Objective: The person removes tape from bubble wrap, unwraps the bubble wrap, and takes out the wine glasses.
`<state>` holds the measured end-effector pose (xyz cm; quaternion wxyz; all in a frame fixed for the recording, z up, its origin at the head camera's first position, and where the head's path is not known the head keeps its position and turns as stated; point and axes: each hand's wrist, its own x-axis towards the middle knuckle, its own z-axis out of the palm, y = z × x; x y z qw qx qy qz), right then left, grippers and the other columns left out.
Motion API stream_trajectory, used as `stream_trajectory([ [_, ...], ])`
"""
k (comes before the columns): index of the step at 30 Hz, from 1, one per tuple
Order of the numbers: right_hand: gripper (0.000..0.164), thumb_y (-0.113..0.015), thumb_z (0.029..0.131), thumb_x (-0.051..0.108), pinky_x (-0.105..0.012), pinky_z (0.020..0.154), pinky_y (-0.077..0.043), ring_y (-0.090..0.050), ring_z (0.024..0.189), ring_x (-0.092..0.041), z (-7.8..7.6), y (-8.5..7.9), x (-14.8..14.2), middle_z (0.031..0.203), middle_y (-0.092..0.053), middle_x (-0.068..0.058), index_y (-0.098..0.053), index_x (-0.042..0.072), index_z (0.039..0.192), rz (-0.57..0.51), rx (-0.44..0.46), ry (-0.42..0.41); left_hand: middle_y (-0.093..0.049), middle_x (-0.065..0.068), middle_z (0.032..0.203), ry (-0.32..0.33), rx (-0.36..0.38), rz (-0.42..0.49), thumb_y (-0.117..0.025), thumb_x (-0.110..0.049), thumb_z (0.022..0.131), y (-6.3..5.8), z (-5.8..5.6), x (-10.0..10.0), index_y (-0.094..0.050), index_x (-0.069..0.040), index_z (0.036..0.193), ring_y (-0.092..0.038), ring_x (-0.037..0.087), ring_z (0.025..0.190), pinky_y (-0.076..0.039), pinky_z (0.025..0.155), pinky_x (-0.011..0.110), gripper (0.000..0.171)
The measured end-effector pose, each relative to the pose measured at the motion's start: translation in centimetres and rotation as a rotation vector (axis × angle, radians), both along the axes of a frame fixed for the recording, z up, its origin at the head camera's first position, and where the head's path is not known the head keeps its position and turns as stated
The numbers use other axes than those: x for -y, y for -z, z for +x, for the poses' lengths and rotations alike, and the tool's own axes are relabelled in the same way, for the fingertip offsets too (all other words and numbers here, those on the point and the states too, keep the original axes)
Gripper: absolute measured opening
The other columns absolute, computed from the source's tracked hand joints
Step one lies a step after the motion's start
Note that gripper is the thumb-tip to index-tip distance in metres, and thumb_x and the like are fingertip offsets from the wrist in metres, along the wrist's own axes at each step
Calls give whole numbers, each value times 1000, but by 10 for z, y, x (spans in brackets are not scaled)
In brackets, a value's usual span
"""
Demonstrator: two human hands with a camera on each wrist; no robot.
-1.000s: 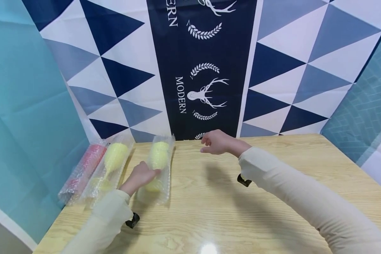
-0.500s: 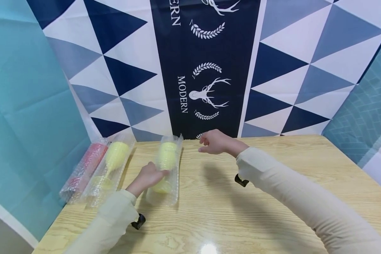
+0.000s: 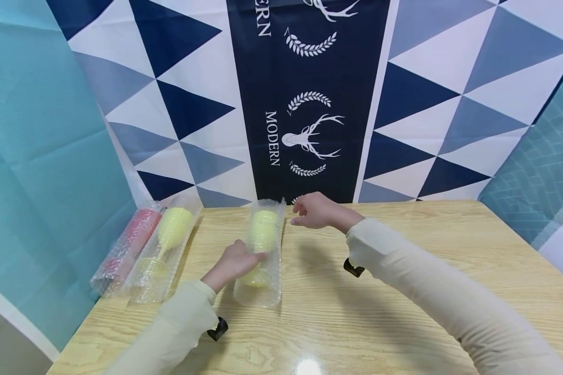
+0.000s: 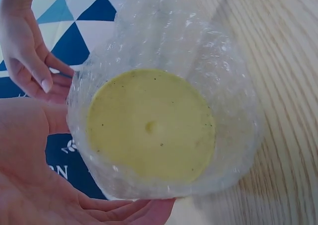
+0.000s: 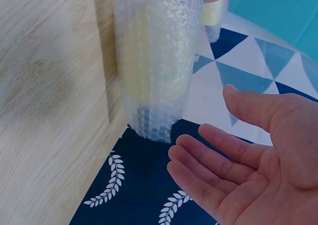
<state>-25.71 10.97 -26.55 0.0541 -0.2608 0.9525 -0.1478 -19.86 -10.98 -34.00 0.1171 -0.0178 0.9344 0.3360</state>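
Note:
My left hand (image 3: 236, 259) grips a bubble-wrapped yellow goblet (image 3: 264, 229) around its narrow middle, the thumb across the top. The goblet lies lengthwise, pointing away from me, low over the wooden table; whether it touches the wood I cannot tell. In the left wrist view its round flat base (image 4: 149, 125) shows through the wrap's open end. Just right of its far end hangs my right hand (image 3: 318, 209), fingers loosely bent and holding nothing. The right wrist view shows that hand's relaxed fingers (image 5: 213, 160) apart from the wrapped cup (image 5: 154, 61).
Another bubble-wrapped yellow goblet (image 3: 175, 224) lies at the table's left side, beside a bubble-wrapped red item (image 3: 141, 226). Patterned cloth (image 3: 305, 104) hangs along the table's back edge. A teal cloth (image 3: 51, 172) borders the left. Wooden tabletop (image 3: 403, 250) extends to the right.
My left hand has moved the wrapped goblet steadily to the right, away from the other two wrapped items and closer to my right hand. The right hand has barely moved.

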Motion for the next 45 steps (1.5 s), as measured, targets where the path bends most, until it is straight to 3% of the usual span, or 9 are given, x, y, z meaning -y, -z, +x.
stream_trajectory([
  [12, 31, -67, 89, 25, -40, 90, -55, -67, 97, -29, -8, 0, 5, 105, -72, -19, -67, -1, 107, 2, -74, -14, -54, 30, 133, 39, -54, 5, -65, -44, 86, -4, 0, -15, -41, 14, 136, -56, 42, 121, -48, 103, 51, 80],
  [19, 30, -67, 89, 27, -38, 89, -54, -66, 95, -26, -9, 2, 12, 103, -72, -16, -67, 1, 104, 10, -57, 5, -50, 31, 141, 44, -51, 20, -66, -44, 87, -3, 3, -24, -40, 13, 139, -53, 42, 128, -45, 107, 51, 82],
  [27, 23, -69, 87, 27, -36, 86, -53, -66, 90, -24, -12, 12, 13, 94, -73, -11, -70, 5, 93, 37, -71, 11, -53, 29, 137, 57, -62, 37, -67, -45, 86, 2, 7, -35, -44, 14, 136, -56, 41, 124, -48, 103, 50, 80],
  [34, 23, -74, 82, 35, -33, 78, -52, -64, 81, -18, -32, 32, 7, 84, -71, -3, -70, 13, 86, 29, -101, -7, -58, 29, 128, 93, -109, 55, -68, -44, 85, 5, 12, -45, -50, 14, 129, -60, 39, 115, -50, 98, 50, 75],
  [37, 23, -75, 81, 34, -33, 78, -52, -64, 81, -19, -28, 30, 9, 83, -71, -3, -70, 12, 84, 37, -103, 28, -59, 30, 126, 103, -122, 76, -69, -43, 86, 5, 15, -48, -48, 15, 130, -61, 39, 113, -51, 97, 50, 76],
  [40, 22, -73, 82, 30, -33, 79, -54, -64, 83, -21, -12, 19, 14, 84, -73, -5, -72, 8, 83, 68, -86, 93, -60, 30, 122, 115, -130, 86, -68, -43, 86, 6, 17, -52, -47, 16, 130, -62, 38, 109, -53, 94, 49, 77],
  [45, 23, -73, 83, 29, -32, 80, -55, -65, 81, -20, -10, 15, 16, 79, -75, -3, -76, 9, 74, 98, -45, 178, -62, 29, 117, 118, -128, 94, -69, -44, 84, 6, 17, -61, -45, 17, 130, -63, 35, 106, -53, 92, 47, 80],
])
